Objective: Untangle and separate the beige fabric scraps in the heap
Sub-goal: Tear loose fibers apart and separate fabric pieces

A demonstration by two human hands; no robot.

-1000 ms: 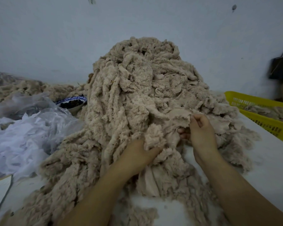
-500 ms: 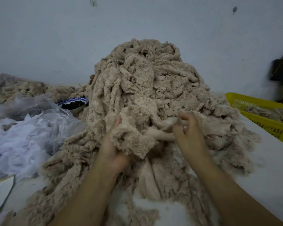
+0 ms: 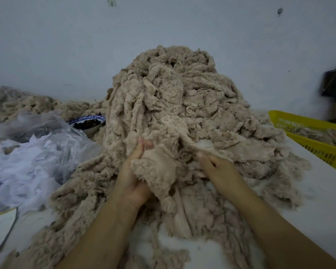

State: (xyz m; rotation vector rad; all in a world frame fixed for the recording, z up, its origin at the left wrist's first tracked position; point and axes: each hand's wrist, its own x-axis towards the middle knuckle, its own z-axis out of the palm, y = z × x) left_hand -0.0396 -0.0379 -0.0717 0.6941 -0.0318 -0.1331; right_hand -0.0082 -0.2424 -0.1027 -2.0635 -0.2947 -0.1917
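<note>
The heap [image 3: 173, 105] of beige scraps stands piled on the white table [image 3: 322, 210], directly ahead of you. At its near foot your left hand [image 3: 130, 181], palm turned inward, curls its fingers round a fuzzy scrap [image 3: 155, 167], and your right hand [image 3: 219, 167] pinches a flat fold of fabric just beside it. The scrap hangs lengthwise toward you, frayed end down.

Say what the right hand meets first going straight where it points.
The beige heap: the right hand pinches a strip at its front, so fabric lies directly ahead, probably touching.
</note>
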